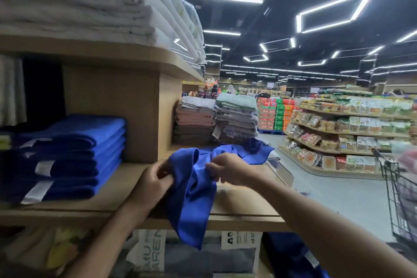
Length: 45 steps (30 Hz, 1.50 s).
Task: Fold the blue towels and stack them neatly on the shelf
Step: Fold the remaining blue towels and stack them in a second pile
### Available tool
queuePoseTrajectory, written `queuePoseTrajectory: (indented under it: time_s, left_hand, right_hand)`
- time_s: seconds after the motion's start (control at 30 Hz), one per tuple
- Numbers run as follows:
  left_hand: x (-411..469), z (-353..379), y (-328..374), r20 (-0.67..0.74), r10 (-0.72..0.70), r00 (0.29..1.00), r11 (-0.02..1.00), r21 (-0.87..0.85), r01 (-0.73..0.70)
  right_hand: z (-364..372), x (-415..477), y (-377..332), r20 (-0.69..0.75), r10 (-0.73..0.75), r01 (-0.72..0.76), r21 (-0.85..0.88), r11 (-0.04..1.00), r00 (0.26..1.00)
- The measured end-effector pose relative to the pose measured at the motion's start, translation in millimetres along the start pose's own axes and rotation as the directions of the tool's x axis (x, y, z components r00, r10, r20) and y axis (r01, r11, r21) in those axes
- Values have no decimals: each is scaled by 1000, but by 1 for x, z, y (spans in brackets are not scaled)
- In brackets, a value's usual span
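You're gathering a loose blue towel at the shelf edge, not yet folded.

Your left hand and right hand both pinch its upper hem, close together, probably to find corners; it drapes below your hands over the edge. The folded blue stack waits left of your left hand. Bunching hides the towel's corners, and its far end trails behind your right hand.

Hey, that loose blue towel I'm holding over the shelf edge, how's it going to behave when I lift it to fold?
Probably floppy: the blue towel hangs in soft folds from the left hand and right hand. Likely light, since fingertip pinches carry it. Its tail drapes past the shelf edge, so it may slide off if released.
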<state>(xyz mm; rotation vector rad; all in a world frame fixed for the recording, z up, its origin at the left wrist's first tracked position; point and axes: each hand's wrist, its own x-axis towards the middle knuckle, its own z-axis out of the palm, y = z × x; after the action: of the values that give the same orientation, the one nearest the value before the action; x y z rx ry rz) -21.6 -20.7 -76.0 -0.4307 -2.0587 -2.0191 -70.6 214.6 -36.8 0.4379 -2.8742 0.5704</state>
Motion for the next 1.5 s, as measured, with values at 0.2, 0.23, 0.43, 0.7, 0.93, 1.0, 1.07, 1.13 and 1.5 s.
queuePoseTrajectory:
  time_s: [0.2,0.23,0.43,0.7,0.93,1.0,1.07,1.13,1.5]
  left_hand:
    - [10,3,-11,131,232,964,957,147,-250]
    - [10,4,-12,182,250,951,944,172,-281]
    - [1,-6,-4,69,370,926,917,134,-376]
    - [-30,-13,6,435,155,887,658,625,-421]
    - [-49,15,35,578,113,808,760,473,-445]
    - [-49,23,36,481,164,862,657,598,-459]
    - [-47,30,37,428,189,884,613,652,-447]
    - [-41,34,40,434,165,886,643,634,-430]
    - [103,88,64,318,175,932,772,543,-330]
  right_hand:
    - [23,-79,-34,5,-189,170,418,892,982]
    - [25,-85,-39,12,-227,210,333,919,974]
    - [19,-105,-36,-65,-350,320,-277,906,934]
    - [-66,-132,26,-21,-11,-8,-739,674,1000]
    - [-54,-138,-5,77,-102,94,105,990,992]
    - [-31,-138,-25,87,-203,181,209,961,975]
    - [-9,-131,-32,40,-225,203,299,932,974]
    - [-3,-122,-29,-46,-176,176,489,855,983]
    - [-3,-107,2,-166,-47,152,703,694,985]
